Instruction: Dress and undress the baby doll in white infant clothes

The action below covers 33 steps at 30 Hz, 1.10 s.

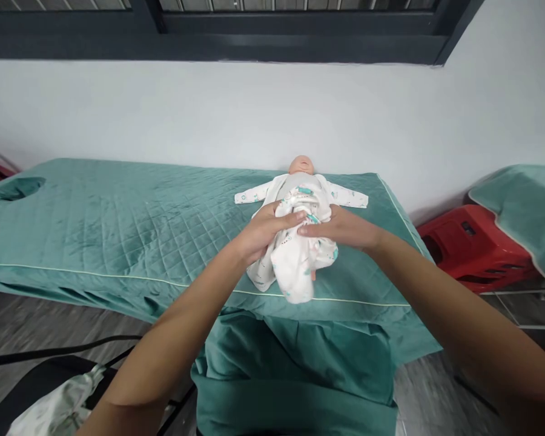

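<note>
Printed cloth (294, 260) hangs crumpled in left hand (262, 232) and right hand (343, 229).

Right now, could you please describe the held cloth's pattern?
The cloth is white with teal prints, in the head view.

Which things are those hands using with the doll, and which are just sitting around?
Being used:
Bunched white cloth, held by the left hand and right hand
Doll, lying on its back
White sleeves, spread either side of it
Green bed underneath

Just about:
Red plastic thing, right
Pale patterned cloth, lower left
</note>
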### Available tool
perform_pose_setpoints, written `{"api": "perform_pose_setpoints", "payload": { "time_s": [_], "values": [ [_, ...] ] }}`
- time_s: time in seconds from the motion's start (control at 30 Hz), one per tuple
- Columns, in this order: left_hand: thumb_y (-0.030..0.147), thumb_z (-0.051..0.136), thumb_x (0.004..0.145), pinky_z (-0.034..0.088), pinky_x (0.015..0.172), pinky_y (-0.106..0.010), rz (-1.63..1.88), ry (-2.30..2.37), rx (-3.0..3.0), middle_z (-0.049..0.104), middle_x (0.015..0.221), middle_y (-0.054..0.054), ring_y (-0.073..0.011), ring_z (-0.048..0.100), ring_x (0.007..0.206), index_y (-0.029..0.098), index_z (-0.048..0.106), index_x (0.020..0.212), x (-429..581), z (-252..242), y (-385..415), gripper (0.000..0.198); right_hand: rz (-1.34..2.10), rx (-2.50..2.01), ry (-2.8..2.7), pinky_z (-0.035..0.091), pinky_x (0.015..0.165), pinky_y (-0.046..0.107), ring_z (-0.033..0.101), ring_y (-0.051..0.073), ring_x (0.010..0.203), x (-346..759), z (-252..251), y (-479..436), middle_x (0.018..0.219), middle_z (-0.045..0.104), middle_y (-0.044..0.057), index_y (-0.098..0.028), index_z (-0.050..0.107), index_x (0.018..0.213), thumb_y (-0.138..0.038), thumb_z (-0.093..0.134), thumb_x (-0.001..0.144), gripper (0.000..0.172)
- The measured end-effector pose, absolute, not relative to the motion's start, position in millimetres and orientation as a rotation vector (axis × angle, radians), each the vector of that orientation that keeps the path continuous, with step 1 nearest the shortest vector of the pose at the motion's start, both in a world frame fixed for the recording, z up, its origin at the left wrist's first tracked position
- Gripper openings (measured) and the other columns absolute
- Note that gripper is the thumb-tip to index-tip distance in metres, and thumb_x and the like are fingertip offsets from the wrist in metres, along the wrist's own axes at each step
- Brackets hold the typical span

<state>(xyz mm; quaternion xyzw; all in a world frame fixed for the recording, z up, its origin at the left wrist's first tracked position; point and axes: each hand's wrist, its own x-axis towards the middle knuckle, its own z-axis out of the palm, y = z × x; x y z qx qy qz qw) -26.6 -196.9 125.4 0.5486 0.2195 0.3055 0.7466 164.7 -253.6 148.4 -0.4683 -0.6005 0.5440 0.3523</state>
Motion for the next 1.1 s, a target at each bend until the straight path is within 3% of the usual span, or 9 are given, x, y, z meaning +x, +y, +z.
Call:
{"api": "perform_pose_setpoints", "payload": {
  "time_s": [0.1,0.23,0.43,0.57,0.73,0.9,1.1],
  "values": [
    [0.041,0.087,0.067,0.057,0.077,-0.034,0.509,0.411,1.190,0.076,0.097,-0.012,-0.0250,0.073,0.086,0.013,0.070,0.107,-33,118,-197,0.052,1.257,-1.117,-1.286,0.055,0.077,0.032,0.069,0.021,0.090,158,146,-250,0.097,0.075,0.004,-0.019,0.072,0.095,-0.038,0.080,0.075,0.029],
    [0.029,0.088,0.066,0.058,0.077,-0.034,0.414,0.389,1.209,0.077,0.097,-0.012,-0.0248,0.074,0.086,0.013,0.071,0.110,-39,115,-196,0.050,1.346,-1.032,-1.052,0.056,0.072,0.030,0.070,0.021,0.088,153,148,-253,0.096,0.075,0.003,-0.020,0.071,0.097,-0.039,0.079,0.076,0.029],
    [0.039,0.084,0.069,0.058,0.082,-0.037,0.750,0.396,1.016,0.077,0.096,-0.009,-0.0283,0.074,0.089,0.015,0.067,0.116,-27,111,-199,0.055,1.673,-1.070,-1.289,0.059,0.085,0.038,0.071,0.025,0.097,157,138,-263,0.100,0.076,0.007,-0.018,0.072,0.106,-0.046,0.086,0.069,0.048],
    [0.046,0.080,0.074,0.059,0.084,-0.041,0.710,0.433,0.960,0.077,0.097,-0.010,-0.0301,0.074,0.092,0.017,0.065,0.122,-16,101,-211,0.058,1.547,-1.138,-1.310,0.057,0.091,0.040,0.070,0.025,0.101,161,131,-258,0.105,0.076,0.007,-0.020,0.072,0.107,-0.039,0.087,0.069,0.045],
    [0.043,0.084,0.071,0.059,0.082,-0.041,0.522,0.487,0.989,0.077,0.097,-0.012,-0.0273,0.074,0.087,0.014,0.069,0.114,-9,101,-221,0.054,1.275,-1.102,-1.111,0.056,0.077,0.033,0.070,0.020,0.085,166,134,-251,0.100,0.076,0.006,-0.018,0.072,0.100,-0.036,0.081,0.073,0.035],
    [0.040,0.083,0.073,0.058,0.078,-0.040,0.452,0.491,0.992,0.077,0.100,-0.012,-0.0249,0.073,0.080,0.016,0.070,0.113,-11,98,-209,0.049,1.375,-1.116,-1.047,0.056,0.082,0.034,0.071,0.022,0.090,170,118,-264,0.103,0.076,0.006,-0.020,0.072,0.106,-0.041,0.082,0.075,0.039],
    [0.049,0.077,0.075,0.053,0.078,-0.035,0.216,0.709,1.473,0.077,0.103,-0.009,-0.0285,0.071,0.094,0.017,0.074,0.101,-8,80,-198,0.042,1.518,-1.372,-0.855,0.057,0.079,0.038,0.071,0.026,0.083,169,64,-300,0.092,0.078,0.007,-0.019,0.074,0.096,-0.036,0.089,0.065,0.038]
  ]
}}
